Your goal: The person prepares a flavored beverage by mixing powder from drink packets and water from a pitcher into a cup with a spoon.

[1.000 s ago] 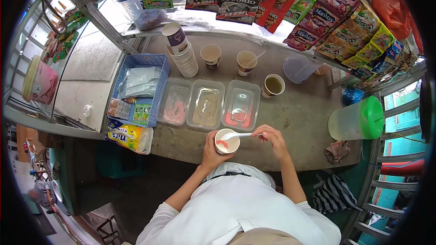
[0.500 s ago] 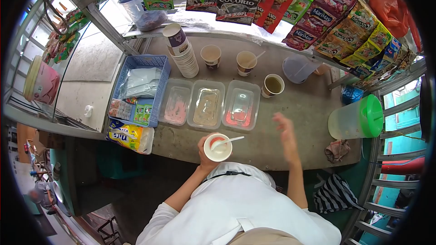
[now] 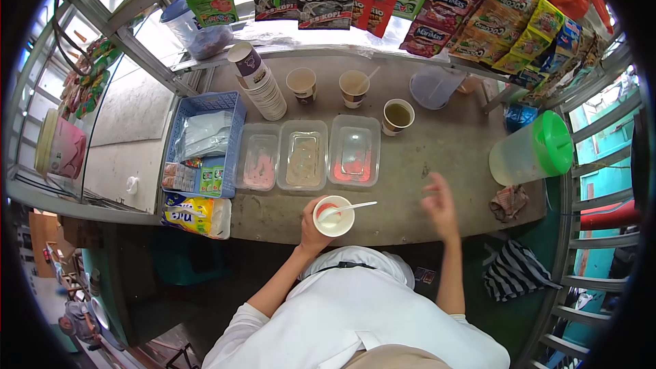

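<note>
My left hand (image 3: pixel 312 229) is wrapped round a white paper cup (image 3: pixel 334 231) at the counter's front edge. A white spoon (image 3: pixel 355 207) leans in the cup, over something white and red. To the right, my right hand (image 3: pixel 440 206) hovers above the counter with its fingers apart and nothing in them. Beyond the cup are three clear plastic boxes: one with pink pieces (image 3: pixel 259 167), one with light brown contents (image 3: pixel 303 164) and one with red pieces (image 3: pixel 353 169). A cup of greenish-brown liquid (image 3: pixel 398 117) stands behind them.
A stack of paper cups (image 3: pixel 265 98) and two more cups (image 3: pixel 301 85) (image 3: pixel 354 89) stand at the back. On the left is a blue basket (image 3: pixel 236 119); on the right, a green-lidded jug (image 3: pixel 510 159) and a cloth (image 3: pixel 509 202). Sachets (image 3: pixel 326 8) hang above. A person (image 3: pixel 80 322) shows lower left.
The view has shifted slightly. My left hand, still round the cup, and my right hand, still empty, both appear a little further right in the view.
</note>
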### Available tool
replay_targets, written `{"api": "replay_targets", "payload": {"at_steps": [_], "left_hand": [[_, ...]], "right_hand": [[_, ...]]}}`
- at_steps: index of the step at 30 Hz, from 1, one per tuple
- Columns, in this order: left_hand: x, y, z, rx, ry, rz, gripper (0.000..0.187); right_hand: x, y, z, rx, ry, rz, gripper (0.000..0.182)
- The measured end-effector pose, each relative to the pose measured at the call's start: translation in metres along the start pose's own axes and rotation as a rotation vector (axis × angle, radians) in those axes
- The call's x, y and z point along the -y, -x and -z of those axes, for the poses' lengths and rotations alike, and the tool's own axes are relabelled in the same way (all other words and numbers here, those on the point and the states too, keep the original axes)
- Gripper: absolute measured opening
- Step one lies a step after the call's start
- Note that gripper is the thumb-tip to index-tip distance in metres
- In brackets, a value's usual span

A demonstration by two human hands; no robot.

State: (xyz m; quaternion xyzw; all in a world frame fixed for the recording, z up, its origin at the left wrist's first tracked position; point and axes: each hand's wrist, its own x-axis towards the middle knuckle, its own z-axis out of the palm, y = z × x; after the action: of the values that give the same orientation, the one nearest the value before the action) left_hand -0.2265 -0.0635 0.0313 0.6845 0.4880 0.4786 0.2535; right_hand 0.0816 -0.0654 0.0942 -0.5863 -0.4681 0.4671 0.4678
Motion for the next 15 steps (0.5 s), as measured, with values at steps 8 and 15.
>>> {"api": "replay_targets", "payload": {"at_steps": [8, 15], "left_hand": [[0.007, -0.016, 0.003, -0.03, 0.034, -0.114, 0.095], [0.008, -0.026, -0.005, -0.23, 0.064, -0.196, 0.103]], "right_hand": [[0.058, -0.006, -0.104, 0.32, 0.302, 0.594, 0.016], [0.075, 0.01, -0.132, 0.003, 0.463, 0.625, 0.01]]}}
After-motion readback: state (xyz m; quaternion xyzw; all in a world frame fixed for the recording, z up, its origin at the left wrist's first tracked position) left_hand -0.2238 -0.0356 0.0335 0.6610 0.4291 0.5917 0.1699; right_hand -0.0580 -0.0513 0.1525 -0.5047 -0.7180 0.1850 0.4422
